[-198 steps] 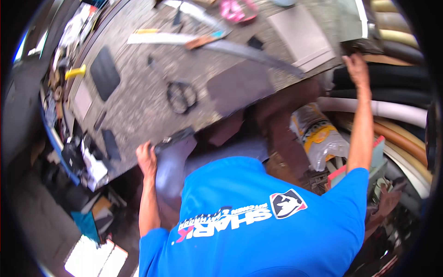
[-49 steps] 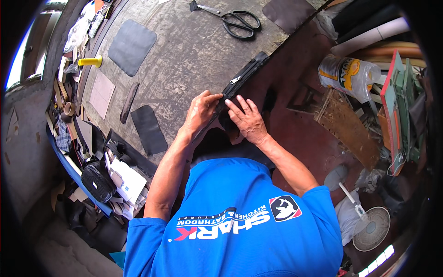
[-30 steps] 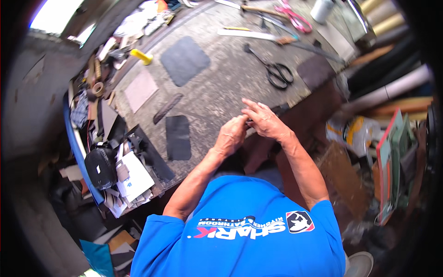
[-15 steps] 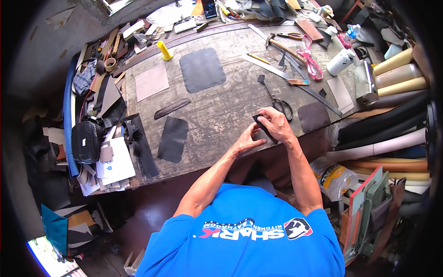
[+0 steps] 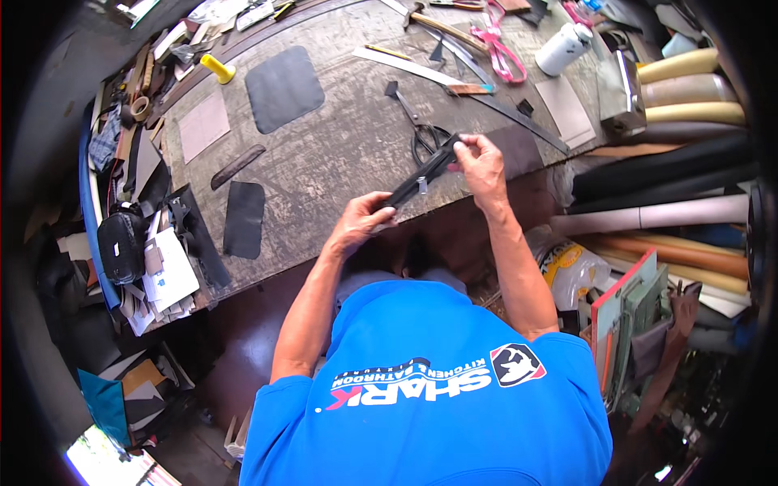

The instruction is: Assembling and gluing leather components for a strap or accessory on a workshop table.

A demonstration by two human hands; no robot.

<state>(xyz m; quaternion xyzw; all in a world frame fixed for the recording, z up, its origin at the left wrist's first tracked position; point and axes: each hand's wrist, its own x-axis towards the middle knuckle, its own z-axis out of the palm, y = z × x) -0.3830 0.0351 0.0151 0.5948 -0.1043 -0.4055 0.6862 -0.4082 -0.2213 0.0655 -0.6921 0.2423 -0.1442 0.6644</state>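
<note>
A narrow black strip [image 5: 413,180], which looks like a zipper with a small silver pull, stretches slantwise between my hands over the table's near edge. Its lower left end is pinched by my left hand [image 5: 356,222]; my right hand [image 5: 484,170] grips the upper right end between thumb and fingers. Just beyond the strip lie black-handled scissors [image 5: 418,130], partly covered by it. A dark brown leather piece [image 5: 515,152] rests beside my right hand. Farther left are a small black leather piece [image 5: 244,219], a larger black one [image 5: 284,89] and a dark curved strip [image 5: 237,168].
Across the worn table [image 5: 324,182] are a steel ruler [image 5: 413,68], a hammer [image 5: 446,31], a pink ribbon [image 5: 502,53] and a white bottle [image 5: 564,49]. Material rolls [image 5: 681,212] crowd the right side. A black pouch [image 5: 121,247] and papers [image 5: 170,271] sit at the left edge.
The black piece, bunched in my right hand before, is now drawn out lengthwise between both hands. My left hand has moved left and closed on one end. The view has shifted.
</note>
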